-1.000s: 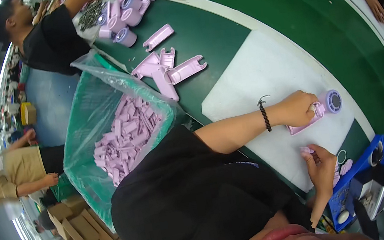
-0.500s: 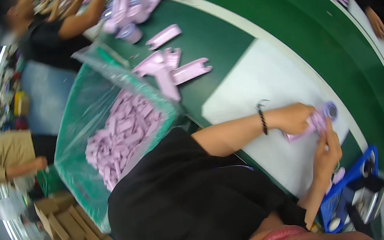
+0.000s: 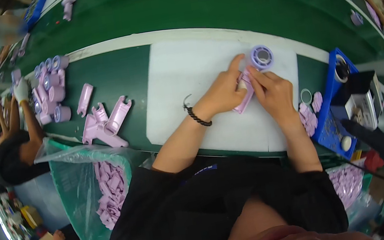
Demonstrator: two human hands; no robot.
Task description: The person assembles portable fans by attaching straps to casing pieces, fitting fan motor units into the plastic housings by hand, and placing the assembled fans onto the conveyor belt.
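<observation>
A pink plastic housing shaped like a handle lies over the white work mat, with a round purple ring-like head at its far end. The head's open face shows a dark centre. My left hand is closed on the handle from the left, its index finger stretched toward the head. From the right, my right hand pinches the handle just below the head. My fingers hide much of the housing's middle, and any small part between them cannot be made out.
Loose pink shells lie left of the mat, near assembled pink-purple units. A lined green bin holds pink parts. Small pink pieces and a blue tray are at right. A co-worker works at far left.
My view has turned, so the bench now runs across the picture. Both hands stay on the pink housing, and my left index finger now stretches out toward the round head.
</observation>
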